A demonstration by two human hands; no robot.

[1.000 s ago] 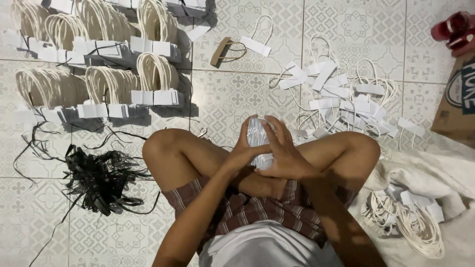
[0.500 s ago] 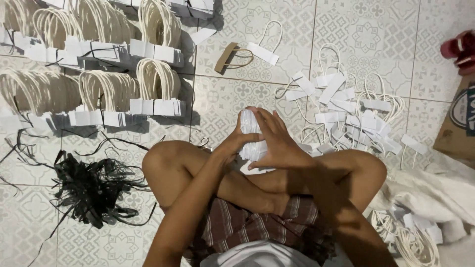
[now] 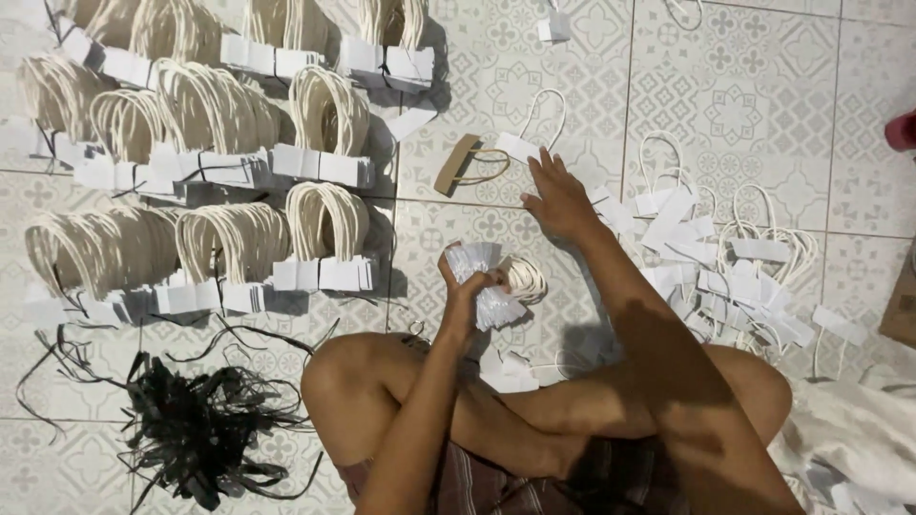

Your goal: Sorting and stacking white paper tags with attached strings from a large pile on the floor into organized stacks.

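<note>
Dim, warm indoor light, source seems upper left: shadows fall toward 4 o'clock. Hard dark shadows sit right of the bundled bag handles at 10 o'clock. The person's forearm throws a soft shadow on the tiled floor near centre. Knees and arms at 6 o'clock are underexposed, detail lost. No glare. Slight motion blur on left hand and right hand. Black strap pile at 8 o'clock crushed to near black. Edges a bit soft.
</note>
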